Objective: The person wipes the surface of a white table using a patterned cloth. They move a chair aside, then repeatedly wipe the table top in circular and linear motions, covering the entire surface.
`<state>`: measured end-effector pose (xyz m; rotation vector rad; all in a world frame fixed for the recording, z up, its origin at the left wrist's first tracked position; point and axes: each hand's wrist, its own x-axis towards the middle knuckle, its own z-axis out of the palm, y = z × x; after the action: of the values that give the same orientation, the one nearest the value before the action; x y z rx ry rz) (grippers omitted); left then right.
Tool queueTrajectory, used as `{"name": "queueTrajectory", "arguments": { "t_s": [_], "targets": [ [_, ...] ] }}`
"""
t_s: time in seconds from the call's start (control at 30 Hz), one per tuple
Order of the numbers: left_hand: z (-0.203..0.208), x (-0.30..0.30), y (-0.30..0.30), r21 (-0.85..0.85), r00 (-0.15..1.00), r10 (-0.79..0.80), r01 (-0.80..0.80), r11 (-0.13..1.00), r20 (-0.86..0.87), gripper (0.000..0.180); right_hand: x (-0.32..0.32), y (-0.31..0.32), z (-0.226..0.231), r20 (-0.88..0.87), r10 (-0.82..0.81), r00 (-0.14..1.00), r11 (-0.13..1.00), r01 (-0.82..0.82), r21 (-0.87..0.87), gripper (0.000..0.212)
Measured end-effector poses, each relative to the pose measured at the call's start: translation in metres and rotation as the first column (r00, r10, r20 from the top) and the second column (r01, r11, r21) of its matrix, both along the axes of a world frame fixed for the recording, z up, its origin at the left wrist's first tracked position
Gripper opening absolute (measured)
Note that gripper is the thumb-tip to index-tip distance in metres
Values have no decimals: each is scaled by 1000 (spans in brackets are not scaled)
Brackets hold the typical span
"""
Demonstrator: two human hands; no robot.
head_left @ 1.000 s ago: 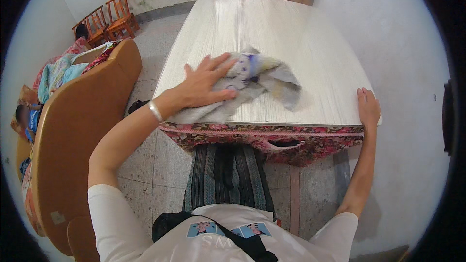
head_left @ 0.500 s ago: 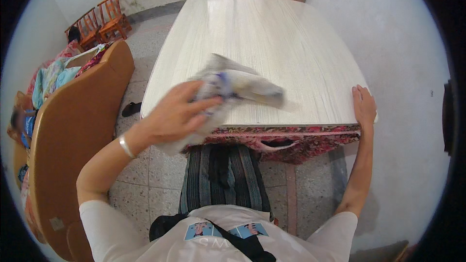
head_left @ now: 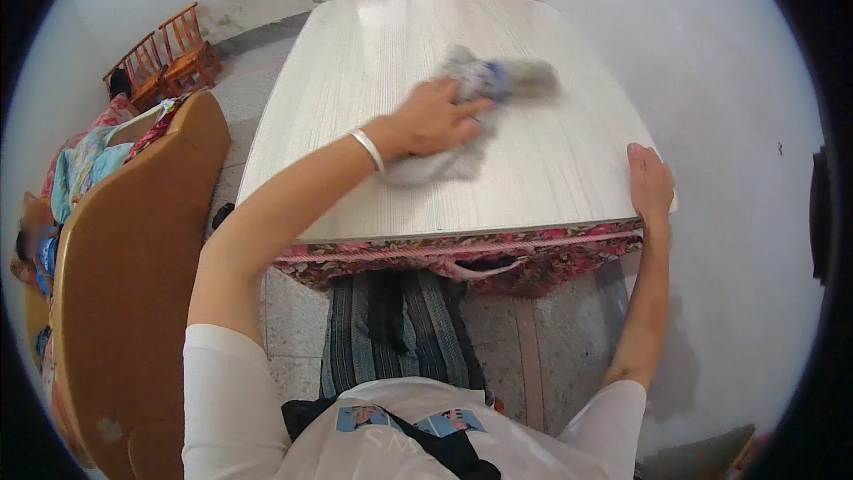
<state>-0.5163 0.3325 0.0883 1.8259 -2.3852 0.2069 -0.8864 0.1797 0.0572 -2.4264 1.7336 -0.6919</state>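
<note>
And here's the left hand (head_left: 437, 120), palm down on a grey-white cloth (head_left: 490, 80), fingers partly spread across it rather than balled up, the far end of the fabric smeared by motion blur. The cloth lies around the middle of the pale bench (head_left: 551, 173), one part fanning beyond the fingertips, another trailing under the wrist. Over on the right, the right hand (head_left: 651, 180) braces at the near right corner, fingers pressed together; whether it clamps the edge underneath, I cannot tell. This looks like mid-wipe, a stroke across the top, and the next move seems to call for steady flat pressure, with the loose folds gathered under the palm. Now the room: bare surface opens out toward the far edge and on both sides of the cloth, so a long sweep has space. Tighter at the right, where the white wall (head_left: 733, 187) stands close along the bench. Left, a strip of floor (head_left: 235, 129) separates it from a tan sofa (head_left: 133, 293). Nearest the body, floral fabric (head_left: 569, 253) hangs below the edge, just beyond the striped trousers (head_left: 418, 329).
</note>
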Motion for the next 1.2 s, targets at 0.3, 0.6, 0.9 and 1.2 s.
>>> {"name": "queueTrajectory", "arguments": {
  "t_s": [0.3,0.6,0.9,1.2],
  "targets": [
    [15,-23,146,57,927,-342,354,933,-153,46,-15,1,-2,-11,-78,997,997,77,-8,59],
    [21,89,190,189,975,117,-81,979,-189,44,-3,12,7,-35,-106,994,993,108,45,63],
    [-18,80,15,-104,985,162,-168,980,-58,46,13,11,11,-9,-55,998,998,55,35,62],
    [3,22,122,0,961,-160,164,986,-225,42,-9,13,8,-59,-107,993,994,108,17,60]
  ]
}}
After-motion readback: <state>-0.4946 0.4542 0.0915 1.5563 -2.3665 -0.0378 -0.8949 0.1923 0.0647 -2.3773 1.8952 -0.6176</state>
